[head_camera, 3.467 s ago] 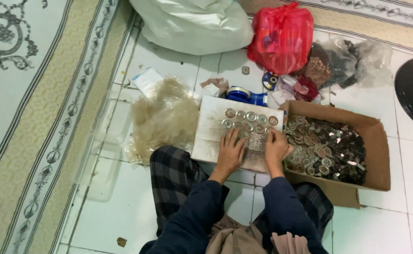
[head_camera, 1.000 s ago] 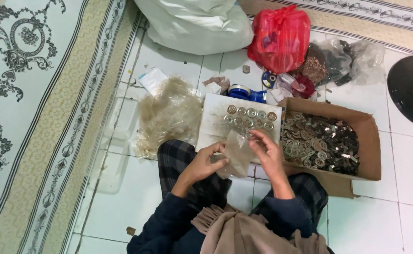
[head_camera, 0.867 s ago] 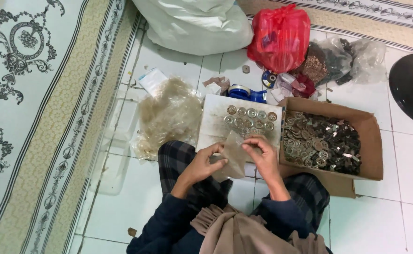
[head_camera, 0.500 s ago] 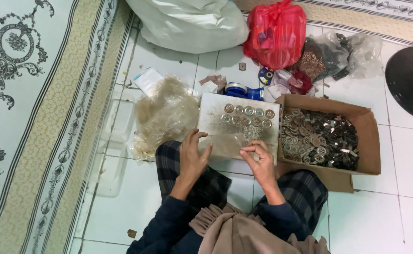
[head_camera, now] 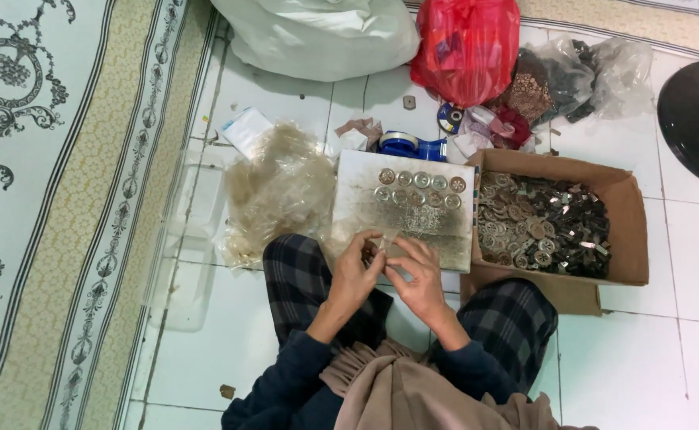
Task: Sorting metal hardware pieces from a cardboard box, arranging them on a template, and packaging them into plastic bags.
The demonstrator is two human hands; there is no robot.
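I sit cross-legged on a white tiled floor. My left hand [head_camera: 355, 271] and my right hand [head_camera: 418, 275] meet in front of my lap, fingers pinched together on a small clear plastic bag [head_camera: 383, 240]. Just beyond them lies a grey board [head_camera: 357, 207] with two short rows of round metal pieces [head_camera: 418, 188] on it. To its right an open cardboard box [head_camera: 624, 231] is filled with several similar shiny metal pieces. What is inside the small bag cannot be made out.
A heap of clear plastic bags [head_camera: 274, 195] lies left of the board. Behind are a white sack [head_camera: 317, 32], a red plastic bag [head_camera: 465, 44], a blue tape dispenser [head_camera: 409, 146] and more bagged items [head_camera: 572, 72]. A patterned carpet [head_camera: 54, 183] runs along the left.
My left hand has come in from the left and joined my right hand; both now pinch the small clear bag in front of the board. Earlier both hands rested on the board.
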